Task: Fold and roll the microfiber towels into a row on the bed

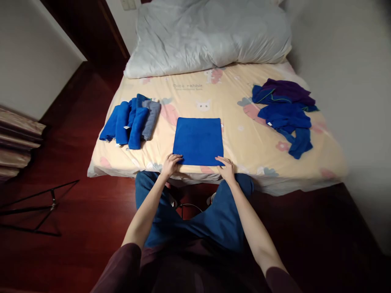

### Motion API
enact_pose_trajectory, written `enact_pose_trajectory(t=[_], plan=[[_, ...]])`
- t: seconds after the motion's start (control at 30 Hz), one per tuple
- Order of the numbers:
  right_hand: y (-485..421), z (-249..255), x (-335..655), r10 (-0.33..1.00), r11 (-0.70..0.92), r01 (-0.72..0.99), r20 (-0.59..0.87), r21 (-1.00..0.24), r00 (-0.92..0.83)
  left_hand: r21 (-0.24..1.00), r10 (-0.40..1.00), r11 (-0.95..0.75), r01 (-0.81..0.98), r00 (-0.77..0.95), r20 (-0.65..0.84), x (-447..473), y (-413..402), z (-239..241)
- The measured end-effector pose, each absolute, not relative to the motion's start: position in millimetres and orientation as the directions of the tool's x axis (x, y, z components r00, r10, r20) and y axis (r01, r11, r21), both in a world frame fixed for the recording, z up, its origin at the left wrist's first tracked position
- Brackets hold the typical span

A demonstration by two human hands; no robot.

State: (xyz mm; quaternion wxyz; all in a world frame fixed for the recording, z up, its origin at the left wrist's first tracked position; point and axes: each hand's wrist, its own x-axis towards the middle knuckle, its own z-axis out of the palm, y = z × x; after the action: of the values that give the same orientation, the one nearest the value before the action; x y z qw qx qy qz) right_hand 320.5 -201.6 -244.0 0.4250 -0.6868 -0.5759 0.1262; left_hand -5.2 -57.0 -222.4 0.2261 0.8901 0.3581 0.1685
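Note:
A blue towel (198, 140) lies flat and square on the yellow patterned bed sheet (238, 138), near the bed's front edge. My left hand (171, 164) rests on the towel's near left corner, fingers on the cloth. On the near right corner my right hand (226, 167) does the same. Whether either hand pinches the cloth or only presses on it is not clear.
Several rolled blue and grey towels (131, 120) lie in a row at the bed's left. A loose heap of blue and purple cloths (285, 112) sits at the right. A grey pillow (207, 36) fills the head end. Dark wood floor and a black stand (36, 207) lie left.

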Motion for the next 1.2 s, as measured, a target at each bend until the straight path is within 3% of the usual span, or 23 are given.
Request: enact_pose_trajectory(t=[0.13, 0.3, 0.9, 1.03, 1.2], plan=[[-197, -246, 321, 0.888, 0.004, 0.632, 0.294, -0.775, 0.355, 0.622, 0.819, -0.530, 0.576, 0.537, 0.200, -6, -51, -232], [-196, -248, 325, 0.880, 0.023, 0.587, 0.295, -0.809, 0.372, 0.681, 0.822, -0.528, 0.508, 0.507, 0.258, -11, -47, -240], [-195, -250, 325, 0.839, -0.027, 0.478, 0.240, -0.878, 0.488, 0.693, 0.856, -0.487, 0.531, 0.447, 0.259, -11, -51, -233], [-194, -252, 327, 0.858, -0.070, 0.443, 0.173, -0.894, 0.484, 0.696, 0.879, -0.447, 0.562, 0.418, 0.227, -12, -50, -236], [-194, -253, 331, 0.862, -0.009, 0.343, 0.167, -0.939, 0.478, 0.726, 0.899, -0.420, 0.545, 0.359, 0.251, -12, -49, -240]])
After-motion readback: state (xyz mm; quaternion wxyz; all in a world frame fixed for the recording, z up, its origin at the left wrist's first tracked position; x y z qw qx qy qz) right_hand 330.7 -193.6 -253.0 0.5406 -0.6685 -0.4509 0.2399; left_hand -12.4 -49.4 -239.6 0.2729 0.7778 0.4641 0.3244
